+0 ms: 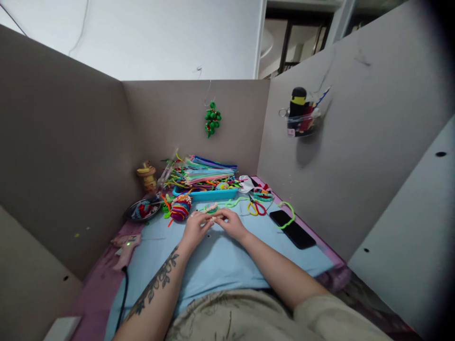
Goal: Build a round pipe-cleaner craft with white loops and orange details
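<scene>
Head view: left hand [195,228] and right hand [232,222] meeting, fingertips pinching together on a green pipe cleaner [232,202]. Resting on the blue mat [220,260], near the scissors [256,207].

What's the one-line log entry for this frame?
left hand + right hand: pinching small piece together, grip unclear | surface: blue mat | nearby: phone, scissors, pipe-cleaner tray

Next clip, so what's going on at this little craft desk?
A person sits at a blue mat working a small pipe-cleaner piece. The left hand and right hand meet at it, fingertips pinching. A blue tray of pipe cleaners sits behind, scissors and a black phone to the right, a pink glue gun to the left.
</scene>
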### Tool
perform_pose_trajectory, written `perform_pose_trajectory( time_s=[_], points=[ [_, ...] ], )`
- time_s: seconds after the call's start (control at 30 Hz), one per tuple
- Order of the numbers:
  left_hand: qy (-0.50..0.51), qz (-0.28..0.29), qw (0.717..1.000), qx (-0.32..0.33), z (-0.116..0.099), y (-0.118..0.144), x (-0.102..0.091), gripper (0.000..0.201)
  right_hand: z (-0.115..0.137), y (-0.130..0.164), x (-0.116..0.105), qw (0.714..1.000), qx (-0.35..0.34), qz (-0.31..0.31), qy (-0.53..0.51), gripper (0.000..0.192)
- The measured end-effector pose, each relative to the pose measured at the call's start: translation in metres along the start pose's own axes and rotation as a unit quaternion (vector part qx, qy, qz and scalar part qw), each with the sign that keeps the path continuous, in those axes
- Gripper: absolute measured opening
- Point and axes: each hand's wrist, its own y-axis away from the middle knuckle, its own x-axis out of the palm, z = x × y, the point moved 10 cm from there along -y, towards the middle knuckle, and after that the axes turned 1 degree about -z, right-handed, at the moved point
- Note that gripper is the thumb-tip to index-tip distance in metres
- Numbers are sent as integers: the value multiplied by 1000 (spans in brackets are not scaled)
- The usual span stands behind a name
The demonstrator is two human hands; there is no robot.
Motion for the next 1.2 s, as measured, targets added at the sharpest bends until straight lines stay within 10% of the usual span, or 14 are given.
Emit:
perform_pose_trajectory(
  time_s=[0.43, 0.97, 1.2],
  points=[
    [25, -27, 996, -77, 32, 6, 4, 25, -19, -2, -10, 998, 43, -33, 14, 12],
    [66, -72, 995, -4, 5, 2, -11, 14, -31, 3, 16, 994, 87, 46, -45, 25],
    [69, -51, 992, -89, 22, 4, -1, 24, -25, -1, 0, 998, 62, -8, 11, 19]
  ],
)
